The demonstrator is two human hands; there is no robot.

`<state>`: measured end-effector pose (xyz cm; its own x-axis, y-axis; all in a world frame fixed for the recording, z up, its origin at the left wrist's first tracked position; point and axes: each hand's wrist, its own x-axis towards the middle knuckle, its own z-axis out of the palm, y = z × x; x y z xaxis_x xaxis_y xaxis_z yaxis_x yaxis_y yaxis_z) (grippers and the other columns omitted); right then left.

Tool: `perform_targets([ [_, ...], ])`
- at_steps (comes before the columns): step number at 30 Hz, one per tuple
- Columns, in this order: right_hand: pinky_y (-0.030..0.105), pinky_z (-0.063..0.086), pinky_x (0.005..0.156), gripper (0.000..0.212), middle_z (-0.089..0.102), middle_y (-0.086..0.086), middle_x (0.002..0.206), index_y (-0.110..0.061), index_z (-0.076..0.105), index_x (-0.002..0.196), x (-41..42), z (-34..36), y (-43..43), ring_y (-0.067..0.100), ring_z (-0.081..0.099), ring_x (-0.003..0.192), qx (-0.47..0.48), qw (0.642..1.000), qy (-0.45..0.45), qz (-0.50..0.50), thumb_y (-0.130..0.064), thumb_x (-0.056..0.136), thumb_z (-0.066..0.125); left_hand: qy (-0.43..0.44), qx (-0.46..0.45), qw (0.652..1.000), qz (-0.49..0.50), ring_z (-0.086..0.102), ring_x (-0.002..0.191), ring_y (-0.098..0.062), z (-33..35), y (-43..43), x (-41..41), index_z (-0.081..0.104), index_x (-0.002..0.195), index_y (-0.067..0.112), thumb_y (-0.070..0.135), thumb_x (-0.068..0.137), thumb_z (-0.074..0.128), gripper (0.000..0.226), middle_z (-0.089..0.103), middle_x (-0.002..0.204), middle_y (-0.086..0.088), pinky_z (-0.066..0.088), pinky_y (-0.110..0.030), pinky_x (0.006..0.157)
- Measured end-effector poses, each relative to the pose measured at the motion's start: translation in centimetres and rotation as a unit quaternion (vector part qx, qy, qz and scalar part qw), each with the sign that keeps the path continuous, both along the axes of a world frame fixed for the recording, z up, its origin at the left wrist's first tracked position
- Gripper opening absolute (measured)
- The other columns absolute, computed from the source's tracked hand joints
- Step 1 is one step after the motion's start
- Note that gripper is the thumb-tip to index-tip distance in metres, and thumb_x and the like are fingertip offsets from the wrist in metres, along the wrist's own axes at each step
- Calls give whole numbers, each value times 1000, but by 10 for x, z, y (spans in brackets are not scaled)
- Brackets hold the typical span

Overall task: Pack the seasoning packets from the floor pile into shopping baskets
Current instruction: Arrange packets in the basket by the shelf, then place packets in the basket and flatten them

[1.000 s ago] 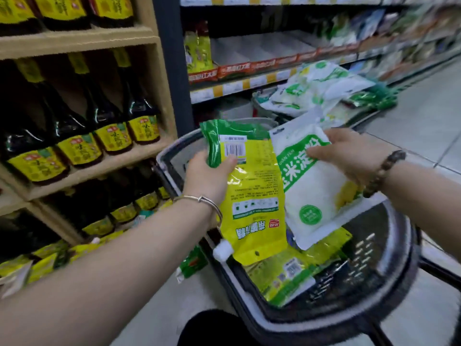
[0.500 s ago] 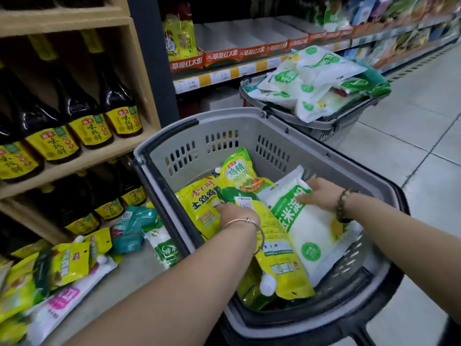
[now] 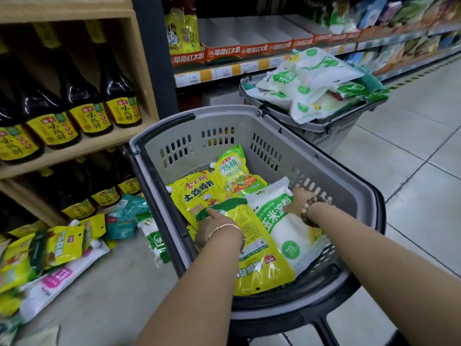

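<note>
Head view, looking down into the grey near basket (image 3: 224, 126) on the aisle floor (image 3: 399, 176).

Changed within the last second: yellow-green packet (image 3: 259, 260) and white packet (image 3: 287, 231), both held up over the rim a second ago, now laid flat side by side at the basket's near end. White one toward the right wall, yellow-green one overlapping its left edge.

On the yellow-green packet's green top, left hand (image 3: 212, 228) resting, forefinger straight, no grasp visible; released or nearly so. On the white packet's upper corner, close to the right wall, right hand (image 3: 299, 201); cannot tell whether fingers pinch the edge or merely press.

Judged: two more packets packed, with only letting go and withdrawing left for this pair. Already at the basket's far end, yellow packets (image 3: 197, 196); room on top for more.

Around:
- Along the floor's left edge, wooden shelf (image 3: 74, 151) of dark bottles (image 3: 82, 103).
- Just beyond the near basket, far basket (image 3: 331, 131), heaped over its rim with white and green packets; likely full.
- At lower left, between shelf and near basket, floor pile (image 3: 50, 250); plenty left.
- Close against the near basket's left wall, teal packet (image 3: 127, 213) and white-green packet (image 3: 154, 240).

In the way: only that left wall between hands and pile. Reach over the rim needed.
</note>
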<state>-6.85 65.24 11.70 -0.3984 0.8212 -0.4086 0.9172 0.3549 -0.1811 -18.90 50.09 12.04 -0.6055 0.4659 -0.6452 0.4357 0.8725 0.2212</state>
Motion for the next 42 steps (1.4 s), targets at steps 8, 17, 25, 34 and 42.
perform_targets([
  [8, 46, 16, 116, 98, 9, 5, 157, -29, 14, 148, -3, 8, -4, 25, 11, 144, 103, 973, 10, 208, -38, 72, 76, 37, -34, 957, -287, -16, 142, -38, -5, 7, 29, -21, 147, 15, 57, 68, 74, 131, -30, 152, -13, 19, -63, 109],
  [17, 54, 11, 116, 138, -31, 6, 152, -32, -27, 143, -6, -13, -12, 31, -20, 142, -32, 928, -245, 279, -49, 60, 82, 50, -125, 942, -308, -25, 139, -38, -28, 17, 38, -28, 143, 20, 59, 66, 75, 134, -40, 145, -15, 19, -72, 101],
  [25, 52, 4, 116, 137, -38, 2, 149, -33, -32, 140, -6, -21, -21, 31, -24, 141, -17, 928, -265, 263, -46, 64, 81, 58, -117, 946, -298, -29, 137, -38, -39, 18, 40, -28, 143, 23, 60, 72, 68, 125, -42, 144, -14, 12, -73, 101],
  [34, 53, -3, 116, 134, -36, 9, 149, -27, -32, 141, -4, -26, -25, 33, -25, 140, 43, 922, -266, 279, -49, 67, 78, 36, -94, 951, -291, -34, 134, -39, -40, 11, 38, -30, 142, 22, 62, 63, 74, 136, -43, 143, -15, 1, -73, 101],
  [42, 50, -3, 117, 141, -35, 5, 150, -29, -29, 142, -3, -13, -24, 29, -24, 141, 32, 926, -247, 283, -52, 58, 82, 41, -86, 952, -291, -23, 139, -41, -23, 18, 33, -23, 146, 17, 49, 73, 74, 125, -36, 147, -18, 11, -64, 108],
])
